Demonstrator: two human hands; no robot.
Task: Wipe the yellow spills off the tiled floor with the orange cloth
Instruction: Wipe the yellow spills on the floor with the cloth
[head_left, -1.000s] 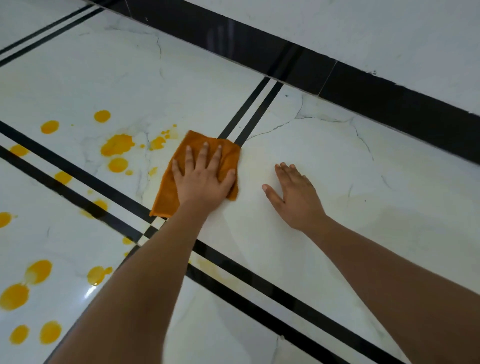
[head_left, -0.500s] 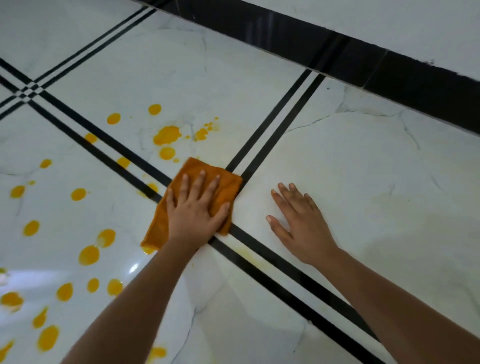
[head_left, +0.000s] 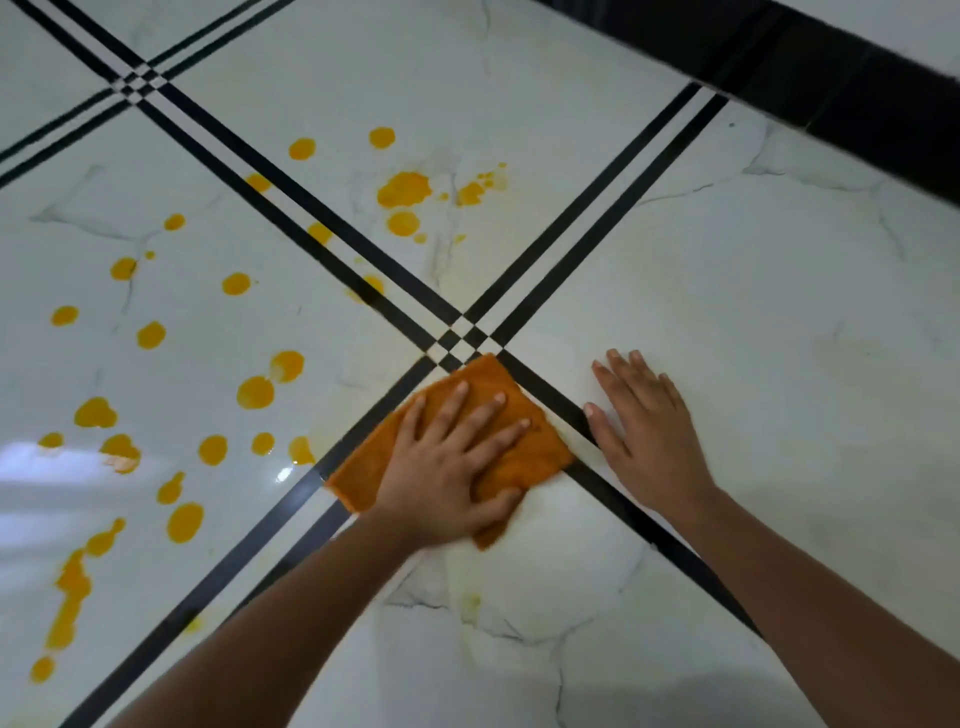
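Note:
My left hand (head_left: 452, 467) presses flat, fingers spread, on the folded orange cloth (head_left: 540, 452), which lies just below the crossing of the black tile stripes (head_left: 462, 332). My right hand (head_left: 644, 426) rests palm-down on the white tile to the right of the cloth, holding nothing. Several yellow spills dot the tiles to the left, such as the drop (head_left: 255, 392) near the cloth, and a larger blotch (head_left: 404, 189) lies on the far tile. A faint yellow smear (head_left: 470, 603) remains on the near tile by my left forearm.
A black skirting band (head_left: 831, 78) runs along the wall at the top right. A second stripe crossing (head_left: 140, 85) lies at the far left. A long yellow streak (head_left: 70, 592) runs near the left edge.
My left hand has dragged the cloth toward me and to the right, off the stripe onto the near tile. The view has shifted, showing more spills at left. My right hand stays planted.

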